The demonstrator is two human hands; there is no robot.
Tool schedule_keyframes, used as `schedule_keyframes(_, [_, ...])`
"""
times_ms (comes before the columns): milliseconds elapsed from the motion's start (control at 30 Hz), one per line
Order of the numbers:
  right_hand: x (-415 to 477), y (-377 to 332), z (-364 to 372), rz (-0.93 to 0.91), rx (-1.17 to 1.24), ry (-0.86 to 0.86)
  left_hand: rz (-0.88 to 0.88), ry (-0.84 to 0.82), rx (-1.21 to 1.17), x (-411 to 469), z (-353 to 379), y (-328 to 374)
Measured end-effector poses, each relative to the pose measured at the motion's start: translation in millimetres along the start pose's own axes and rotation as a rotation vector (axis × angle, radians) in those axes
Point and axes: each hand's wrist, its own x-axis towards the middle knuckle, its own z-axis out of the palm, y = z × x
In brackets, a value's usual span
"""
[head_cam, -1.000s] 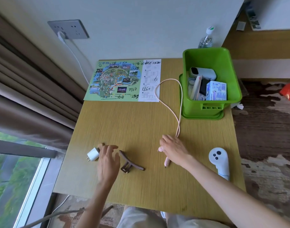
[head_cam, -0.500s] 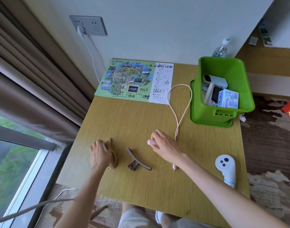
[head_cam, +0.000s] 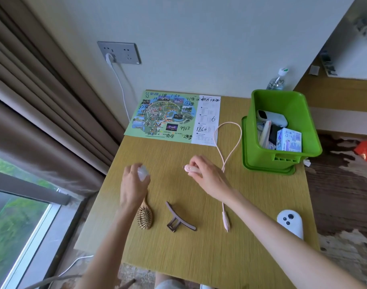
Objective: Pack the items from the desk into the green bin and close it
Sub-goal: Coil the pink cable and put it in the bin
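— While the green bin stands open at the far right corner of the desk, holding a white device, a printed carton and smaller things, which step does the figure show?

— By judgement, gathering the charging set. The right hand pinches one connector of the pink cable between thumb and fingertips, low over the desk's middle. The cable's loop reaches just beside the bin, and its other connector lies on the desk by the right forearm. The left hand curls its fingers round a small white block, blurred, probably a charger plug.

— What does the next move call for?

— Probably carrying both pieces over the bin's rim, with the trailing cable gathered so that none hangs outside.

— What lies further out?

— A hairbrush and a claw clip lie near the front edge, a white controller at the near right, and a map leaflet at the far edge. The bin appears to rest on its lid, so closing would mean lifting it off first.
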Motion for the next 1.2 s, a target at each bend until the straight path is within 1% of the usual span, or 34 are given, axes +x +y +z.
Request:
schedule_keyframes(67, [15.2, -9.8, -18.4, -0.029, 0.045, 0.052, 0.126, 0.025, -0.057, 9.9, -8.6, 29.0])
schedule_keyframes(200, [41.5, -27.2, -64.7, -0.100, 0.057, 0.158, 0.350, 0.035, -0.147, 23.7, -27.9, 86.1])
schedule_keyframes(333, [56.4, -42.6, -112.2, -0.134, 0.062, 0.235, 0.517, 0.013, -0.193, 30.9, -45.7, 134.2])
schedule_keyframes(567, [57.3, -54.8, -171.1, -0.152, 0.015, 0.344, 0.662, 0.056, -0.232, 32.7, -78.2, 195.1])
schedule_keyframes(800, [46.7, -55.6, -216.1, -0.164, 0.025, 0.371, 0.840, 0.134, -0.104, 26.8, -99.7, 236.5])
schedule_keyframes(900, [43.1, -56.4, -236.3, -0.153, 0.025, 0.360, 0.916, 0.116, -0.047, 25.5, -103.0, 252.1])
schedule_keyframes(1067, [34.8, -55.0, -261.5, -0.119, 0.014, 0.349, 0.994, 0.027, -0.054, 23.1, -108.5, 274.7])
schedule_keyframes(1200, [25.9, -58.4, -275.7, -0.122, 0.024, 0.397, 1.053, 0.026, -0.014, 22.5, -118.3, 295.8])
